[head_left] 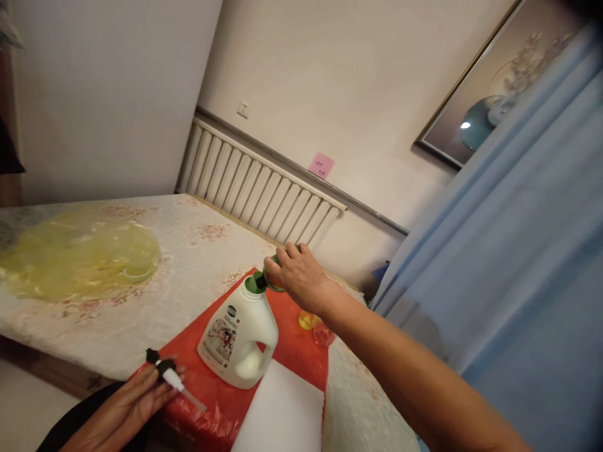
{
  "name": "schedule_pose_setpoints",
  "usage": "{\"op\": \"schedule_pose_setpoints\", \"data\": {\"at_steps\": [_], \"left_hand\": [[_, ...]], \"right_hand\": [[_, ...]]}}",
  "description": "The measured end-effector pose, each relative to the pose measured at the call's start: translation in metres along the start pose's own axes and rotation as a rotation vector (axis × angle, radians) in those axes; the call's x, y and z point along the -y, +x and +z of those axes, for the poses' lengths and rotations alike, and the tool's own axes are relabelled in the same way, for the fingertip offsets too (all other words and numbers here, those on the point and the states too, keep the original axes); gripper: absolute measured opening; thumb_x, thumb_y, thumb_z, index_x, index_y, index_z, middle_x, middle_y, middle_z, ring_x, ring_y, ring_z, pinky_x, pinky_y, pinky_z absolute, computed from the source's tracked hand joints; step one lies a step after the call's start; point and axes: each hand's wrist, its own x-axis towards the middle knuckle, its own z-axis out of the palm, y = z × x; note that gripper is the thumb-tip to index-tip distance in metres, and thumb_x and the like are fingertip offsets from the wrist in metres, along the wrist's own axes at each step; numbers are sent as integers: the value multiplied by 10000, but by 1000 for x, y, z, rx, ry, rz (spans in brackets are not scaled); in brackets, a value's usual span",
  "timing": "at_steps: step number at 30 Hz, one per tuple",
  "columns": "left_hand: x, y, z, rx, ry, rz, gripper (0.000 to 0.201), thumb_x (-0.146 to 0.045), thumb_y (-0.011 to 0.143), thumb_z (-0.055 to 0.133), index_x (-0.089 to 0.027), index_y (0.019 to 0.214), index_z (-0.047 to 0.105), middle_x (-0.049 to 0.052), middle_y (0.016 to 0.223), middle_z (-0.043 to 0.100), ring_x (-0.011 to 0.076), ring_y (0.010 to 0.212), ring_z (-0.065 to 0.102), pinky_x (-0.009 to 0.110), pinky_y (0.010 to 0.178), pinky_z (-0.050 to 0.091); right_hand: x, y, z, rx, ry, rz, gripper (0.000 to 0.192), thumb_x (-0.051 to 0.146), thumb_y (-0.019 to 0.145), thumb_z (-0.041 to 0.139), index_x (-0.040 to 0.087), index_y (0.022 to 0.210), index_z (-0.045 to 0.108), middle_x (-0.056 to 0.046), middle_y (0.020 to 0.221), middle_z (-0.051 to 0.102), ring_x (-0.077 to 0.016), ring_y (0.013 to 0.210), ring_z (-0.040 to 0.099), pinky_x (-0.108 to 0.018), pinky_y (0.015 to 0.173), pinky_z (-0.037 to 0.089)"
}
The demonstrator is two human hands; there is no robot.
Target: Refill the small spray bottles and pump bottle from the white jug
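A: Report the state of the hands.

B: The right hand (296,273) is closed around a small green cup (272,279), tipped at the open green neck (254,284) of the white detergent bottle (240,336). The left hand (129,402) lies in front of and to the left of the bottle, fingers lightly closed on a black-and-white pump head (167,371) with its thin tube pointing toward the bottle.

A: Locate the bottle.

B: It stands upright on a red cloth (292,348), handle facing the viewer. A white sheet (282,414) lies just in front of the bottle; two small orange-tinted cups (315,326) sit just behind it, to its right. The cloth rests on a floral-covered bed (188,251). Well left of the bottle lies a crumpled yellow plastic film (80,254); a radiator (259,188) runs along the wall behind.

A: Step in hand?

B: Judged: liquid transfer between cup and bottle neck; direction of flow cannot be determined. The next move likely calls for a steady cup rim over the neck, then alignment of the pump tube with the opening.
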Motion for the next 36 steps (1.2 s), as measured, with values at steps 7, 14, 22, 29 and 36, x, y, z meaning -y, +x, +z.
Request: {"op": "schedule_pose_setpoints", "data": {"at_steps": [7,14,22,29,36], "left_hand": [[4,12,-16,123,-26,-40,300,-194,656,831,-212,934,719,40,1038,774,301,990,716,420,874,622],[8,7,-14,213,7,20,289,-361,679,841,-283,924,710,-38,1016,781,252,967,725,345,864,618],[3,3,-11,179,52,-15,331,-280,657,861,-237,951,714,23,1040,776,289,1030,709,401,928,595],[2,-2,-9,147,70,-8,350,-283,616,878,-242,921,711,27,993,783,303,1025,710,385,899,616],[0,-20,16,48,24,64,262,-129,639,809,-225,853,692,3,922,776,242,856,744,323,772,654]], "right_hand": [[1,2,2,-27,-31,-10,269,218,889,570,181,1151,526,-121,1039,595,-301,957,484,-422,781,361],[2,1,2,-25,-28,-8,280,216,883,586,173,1153,528,-126,1047,596,-301,962,480,-419,777,356],[3,2,0,-2,-8,9,295,208,874,594,176,1159,528,-127,1055,600,-299,974,480,-423,795,357],[8,-9,3,46,80,103,467,164,762,663,173,1202,504,-140,1102,585,-312,998,491,-423,805,374],[18,-43,29,59,483,371,669,276,695,753,215,1297,466,-111,1160,604,-299,1039,531,-411,850,429]]}}
